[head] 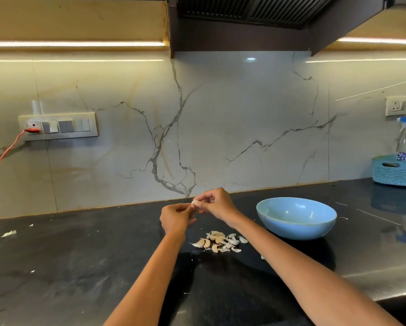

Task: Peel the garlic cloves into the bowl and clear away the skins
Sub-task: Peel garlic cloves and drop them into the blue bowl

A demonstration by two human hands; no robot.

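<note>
1. The garlic clove point(194, 203) is held up above the table point(79, 267), between the two hands, to the left of the bowl and beyond the loose pile.
2. The left hand point(176, 218) has its grip pinched on the clove from below; the right hand point(217, 204) has its grip pinched on the clove from above, fingers curled round its top end.
3. The clove is likely light, firm under the skin and a little slick once bare. The skin is thin, dry and apt to tear in flakes, so the best hold is at a tip end, where the paper lifts.
4. The pile of cloves and skins point(219, 241) lies on the table just nearer than the hands; which pieces are whole cloves and which are empty husks is hard to tell.
5. The blue bowl point(296, 217) stands to the right, near the pile but apart from it. Its inside looks bare, though a pale patch may be only glare.
6. Stray skin scraps point(8, 233) lie far left on the table.
7. The fingers hide most of the clove, so how much skin remains cannot be told.
</note>
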